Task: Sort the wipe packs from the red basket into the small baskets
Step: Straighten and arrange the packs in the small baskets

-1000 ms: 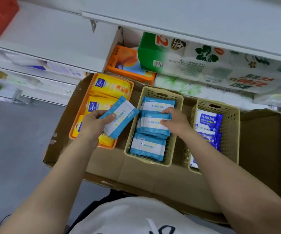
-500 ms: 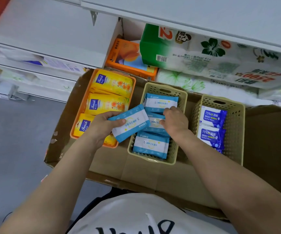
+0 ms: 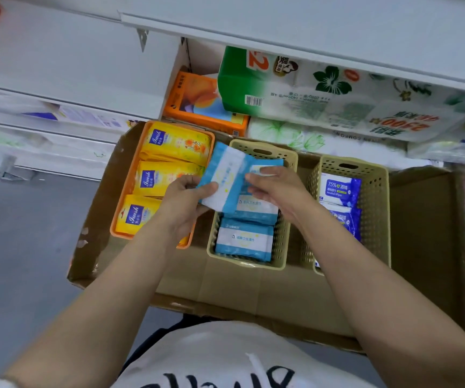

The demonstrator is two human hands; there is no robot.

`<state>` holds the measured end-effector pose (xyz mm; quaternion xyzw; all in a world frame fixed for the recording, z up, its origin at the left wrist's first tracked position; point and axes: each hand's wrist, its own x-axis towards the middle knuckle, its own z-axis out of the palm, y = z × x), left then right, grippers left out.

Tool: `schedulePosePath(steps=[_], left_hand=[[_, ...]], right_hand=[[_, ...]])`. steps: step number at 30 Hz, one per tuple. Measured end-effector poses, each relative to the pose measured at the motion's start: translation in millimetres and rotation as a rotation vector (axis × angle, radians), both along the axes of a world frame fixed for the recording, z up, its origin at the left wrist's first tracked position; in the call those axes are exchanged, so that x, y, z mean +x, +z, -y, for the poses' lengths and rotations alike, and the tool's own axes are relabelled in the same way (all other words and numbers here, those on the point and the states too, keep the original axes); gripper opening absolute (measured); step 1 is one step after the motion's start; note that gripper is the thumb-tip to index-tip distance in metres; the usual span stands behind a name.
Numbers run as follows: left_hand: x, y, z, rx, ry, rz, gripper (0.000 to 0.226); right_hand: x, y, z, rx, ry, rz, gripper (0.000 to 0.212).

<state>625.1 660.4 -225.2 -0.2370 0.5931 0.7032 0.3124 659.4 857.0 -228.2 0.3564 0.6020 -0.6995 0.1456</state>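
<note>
The cardboard box (image 3: 253, 292) carries all three small baskets, and its near edge sits close under the person's forearms; a knock from either arm could, I judge, shift the whole tray of baskets.

Directly below the fingers is the middle beige basket (image 3: 287, 163), already holding several light-blue wipe packs (image 3: 243, 239) laid flat, one toward the wrist side and more under the palms. It looks nearly full along its length, so a further pack pushed in could ride up on the others or slide over the rim.

To the outside of the left hand is the orange basket (image 3: 126, 191) of yellow packs (image 3: 175, 142); to the outside of the right hand is the right beige basket (image 3: 376, 208) of dark-blue alcohol wipes (image 3: 340, 189). A pack let go early could drop into either wrong basket, or into the gap between baskets.

The left hand (image 3: 183, 203) grips the held light-blue pack (image 3: 225, 175) by its near end, thumb on top and fingers curled underneath. The pack tilts up and away over the far-left corner of the middle basket, so it has not yet been laid down. Held at one end only, the soft pack could fold or slip.

The right hand (image 3: 274, 186) has its fingers (image 3: 264, 172) bent over a pack in the basket, at the held one's far edge; whether they pinch either is unclear. The red basket is not clearly in view.
</note>
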Motion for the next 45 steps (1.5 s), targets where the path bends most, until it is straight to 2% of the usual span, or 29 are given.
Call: schedulePosePath(steps=[2,5,10,13,15,18,20,23,25,29,34,38,45], left_hand=[[8,0,-7,0.054,0.02,0.016,0.038],[19,-1,-13,0.04,-0.127,-0.003,0.054],[16,5,-13,-0.036,-0.113,-0.111,0.024],[15,5,-12,-0.029,-0.054,-0.121,0.032],[19,3,-10,-0.08,-0.054,-0.167,0.033],[26,-5,5,-0.532,-0.204,-0.491,0.032],[31,-15,23,-0.814,-0.357,-0.719,0.038],[38,-31,48,-1.096,-0.585,-0.768,0.048],[42,-40,58,-1.19,-0.686,-0.769,0.049],[46,-53,71,-1.203,-0.785,-0.744,0.053],[49,-61,76,-1.235,-0.819,-0.759,0.056],[48,-62,75,-1.247,-0.816,-0.736,0.057],[46,-59,73,-1.259,-0.825,-0.714,0.058]], right_hand=[[4,-1,6,-0.065,0.11,0.041,0.049],[8,-1,17,-0.039,0.151,0.011,0.037],[16,0,18,0.049,0.33,-0.085,0.032],[16,0,20,0.077,0.27,-0.063,0.037],[16,-2,16,0.078,0.205,-0.068,0.031],[21,-12,5,0.273,0.13,-0.091,0.019],[28,-22,-4,0.488,0.226,-0.063,0.018],[40,-38,-4,0.684,0.589,0.033,0.024],[46,-50,3,0.801,0.819,0.06,0.032],[55,-63,19,0.87,0.884,0.071,0.034],[57,-67,30,1.105,0.92,0.051,0.036],[57,-68,35,1.154,0.901,0.034,0.036],[54,-68,35,1.258,1.01,0.046,0.035]])
